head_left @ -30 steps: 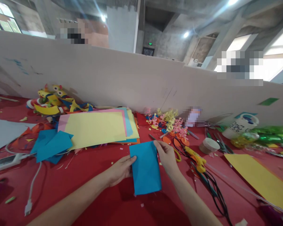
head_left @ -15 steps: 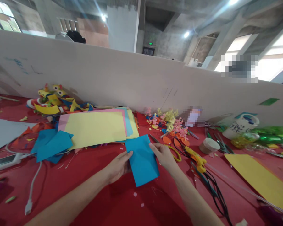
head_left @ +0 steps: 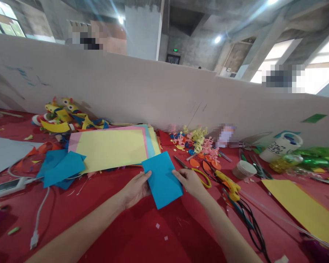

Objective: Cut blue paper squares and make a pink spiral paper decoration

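A blue sheet of paper (head_left: 164,182), roughly rectangular, is held tilted above the red table in front of me. My left hand (head_left: 138,188) pinches its left edge, thumb on top and the other fingers mostly hidden beneath. On the opposite edge, my right hand (head_left: 188,179) grips it between thumb and fingers. Just beyond the sheet lies a stack of coloured paper (head_left: 115,149) with pale yellow on top. Scissors with yellow handles (head_left: 204,179) rest right behind my right hand.
Blue paper pieces (head_left: 63,170) lie at the left beside a white cable (head_left: 40,215). To the right are a yellow glue gun (head_left: 229,186), a paper cup (head_left: 244,169) and yellow sheets (head_left: 301,208). Curled paper pieces (head_left: 199,140) sit before a white partition (head_left: 159,95).
The blue paper has shifted slightly up and to the left, turning a little. Both hands still hold its side edges, the left having moved slightly left.
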Available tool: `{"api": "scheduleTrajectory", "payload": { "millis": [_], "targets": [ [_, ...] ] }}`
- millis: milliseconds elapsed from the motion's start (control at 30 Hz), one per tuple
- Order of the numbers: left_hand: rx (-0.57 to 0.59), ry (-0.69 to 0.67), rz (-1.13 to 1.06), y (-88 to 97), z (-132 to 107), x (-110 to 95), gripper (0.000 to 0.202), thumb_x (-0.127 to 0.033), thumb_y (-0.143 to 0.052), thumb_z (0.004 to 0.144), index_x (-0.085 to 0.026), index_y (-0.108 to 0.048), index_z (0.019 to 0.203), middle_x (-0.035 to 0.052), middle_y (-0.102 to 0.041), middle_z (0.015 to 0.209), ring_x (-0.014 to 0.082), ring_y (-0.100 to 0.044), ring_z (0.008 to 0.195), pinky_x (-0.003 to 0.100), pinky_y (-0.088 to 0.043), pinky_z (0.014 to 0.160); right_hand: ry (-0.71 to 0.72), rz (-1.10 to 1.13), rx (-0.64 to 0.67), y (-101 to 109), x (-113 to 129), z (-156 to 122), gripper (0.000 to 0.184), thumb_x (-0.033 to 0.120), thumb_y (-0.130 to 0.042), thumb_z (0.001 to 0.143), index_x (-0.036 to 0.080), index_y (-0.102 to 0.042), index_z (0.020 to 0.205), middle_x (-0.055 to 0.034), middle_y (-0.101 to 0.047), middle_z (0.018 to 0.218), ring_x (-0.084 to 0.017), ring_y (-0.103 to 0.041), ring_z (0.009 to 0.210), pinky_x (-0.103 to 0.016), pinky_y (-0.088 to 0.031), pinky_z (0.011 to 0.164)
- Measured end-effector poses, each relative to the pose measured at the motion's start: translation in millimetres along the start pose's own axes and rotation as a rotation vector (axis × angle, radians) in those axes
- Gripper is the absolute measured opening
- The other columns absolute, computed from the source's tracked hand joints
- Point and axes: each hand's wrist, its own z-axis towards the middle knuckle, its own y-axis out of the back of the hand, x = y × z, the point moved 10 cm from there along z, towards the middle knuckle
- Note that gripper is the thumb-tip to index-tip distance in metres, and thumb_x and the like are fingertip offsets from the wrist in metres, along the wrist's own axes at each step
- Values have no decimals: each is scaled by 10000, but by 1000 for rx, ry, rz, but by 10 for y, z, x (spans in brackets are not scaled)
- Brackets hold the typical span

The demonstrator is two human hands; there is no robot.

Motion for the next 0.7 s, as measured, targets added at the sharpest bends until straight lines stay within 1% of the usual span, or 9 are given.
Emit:
{"api": "scheduleTrajectory", "payload": {
  "millis": [100, 200, 300, 367, 533, 633, 700],
  "targets": [
    [4, -4, -20, 0, 11, -15, 356, -281, -566, 843, -110, -553, 1155, 176, -644, 1137, 279, -583, 1091, 421, -433, 966, 18, 3, -36, 21, 11, 4, 500, 626, -494, 730, 210, -373, 479, 49, -275, 472, -96, -258, 443, -240, -194, 427],
    [-8, -14, -16, 19, 23, -23, 348, -284, -546, 856, -112, -549, 1159, 172, -647, 1132, 274, -593, 1076, 428, -436, 964, 45, -35, -78, 35, 23, -4, 502, 633, -477, 741, 209, -387, 487, 50, -276, 469, -101, -272, 449, -242, -200, 434],
    [-46, -45, -3, 65, 29, -73, 313, -272, -513, 876, -110, -548, 1141, 170, -646, 1135, 266, -609, 1051, 429, -448, 953, 25, -39, -24, -30, -15, -7, 484, 615, -498, 738, 212, -384, 496, 57, -265, 465, -97, -260, 433, -242, -178, 423],
    [-79, -71, 0, 102, 31, -122, 288, -255, -502, 882, -110, -546, 1127, 167, -647, 1136, 259, -617, 1038, 421, -457, 946, 13, -18, 21, -77, -32, -7, 472, 599, -529, 725, 213, -390, 491, 58, -281, 459, -95, -268, 422, -239, -184, 420],
    [-97, -85, -9, 130, 52, -150, 272, -244, -523, 870, -107, -553, 1102, 174, -645, 1135, 266, -619, 1035, 415, -476, 925, -28, 152, 28, -91, -40, -2, 453, 612, -553, 697, 214, -466, 499, 51, -395, 423, -109, -379, 393, -232, -316, 404],
    [-71, -94, -18, 121, 69, -145, 279, -251, -517, 873, -111, -547, 1113, 172, -642, 1141, 259, -620, 1034, 410, -475, 930, -55, 191, 23, -80, -44, -3, 441, 608, -576, 682, 211, -495, 508, 45, -446, 416, -116, -422, 387, -234, -352, 397],
    [-82, -111, -31, 146, 73, -164, 272, -252, -505, 880, -121, -541, 1116, 162, -647, 1136, 248, -625, 1027, 404, -474, 935, -61, 189, 30, -77, -42, -5, 421, 598, -572, 693, 210, -522, 537, 33, -506, 433, -127, -462, 400, -240, -373, 416]
  ]
}}
